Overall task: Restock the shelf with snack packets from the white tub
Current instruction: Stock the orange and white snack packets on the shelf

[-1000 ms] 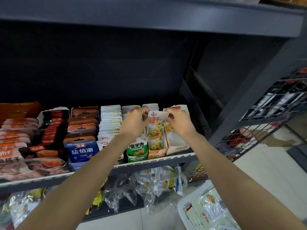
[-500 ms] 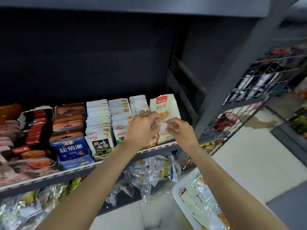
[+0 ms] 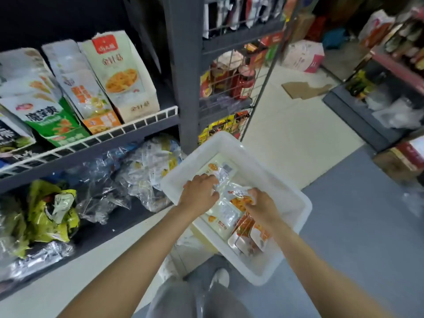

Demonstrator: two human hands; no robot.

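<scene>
The white tub (image 3: 296,198) sits low in front of the shelf, with several clear and orange snack packets (image 3: 221,220) lying in it. Both my hands are inside the tub. My left hand (image 3: 200,192) rests fingers-down on a clear packet near the tub's far side. My right hand (image 3: 261,206) pinches a clear packet with orange contents (image 3: 241,198). The dark shelf (image 3: 96,143) at upper left holds upright rows of packets, with a cream display box (image 3: 128,76) at its right end.
A dark upright post (image 3: 183,65) stands just behind the tub. A wire rack (image 3: 231,81) with red jars is to its right. Crinkled bags (image 3: 50,212) fill the lower shelf. My knee (image 3: 195,294) is below the tub. Cardboard (image 3: 305,88) lies on the floor.
Both hands have left the shelf row and dropped into the white tub. The view has swung down and to the right, and my right hand has taken hold of a packet.
</scene>
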